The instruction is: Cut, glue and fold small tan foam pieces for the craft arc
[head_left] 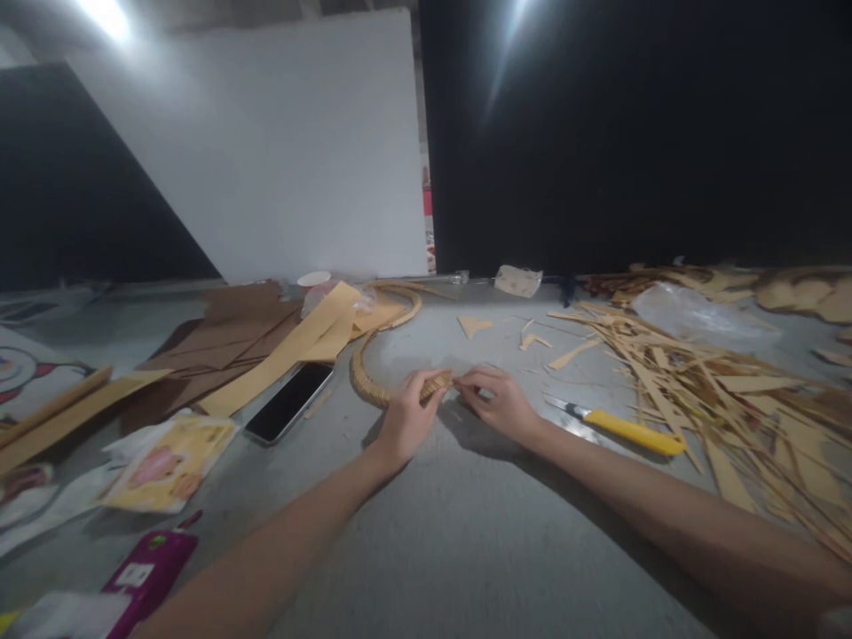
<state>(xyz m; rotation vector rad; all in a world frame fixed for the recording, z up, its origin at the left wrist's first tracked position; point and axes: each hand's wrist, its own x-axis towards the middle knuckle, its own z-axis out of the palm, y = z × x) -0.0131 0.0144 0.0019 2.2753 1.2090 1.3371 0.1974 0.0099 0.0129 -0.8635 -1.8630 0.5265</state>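
A curved, rope-like tan strand with a ridged, wrapped surface [365,377] snakes across the grey table and ends between my hands. My left hand [409,413] is closed around the strand near its end, thumb and fingers pressing it. At the tip, my right hand [496,404] pinches with thumb and forefinger right beside the strand's end; what it holds there is too small to make out. To the right of my right hand lies a yellow utility knife [632,431], its blade pointing toward that hand.
Thin tan strips [725,408] pile up at the right, near a clear plastic bag [698,315]. Left are a smartphone [289,404], brown sheets [226,333], a long tan strip [280,359], a yellow packet [169,461] and a purple object [153,572]. White and black panels stand behind.
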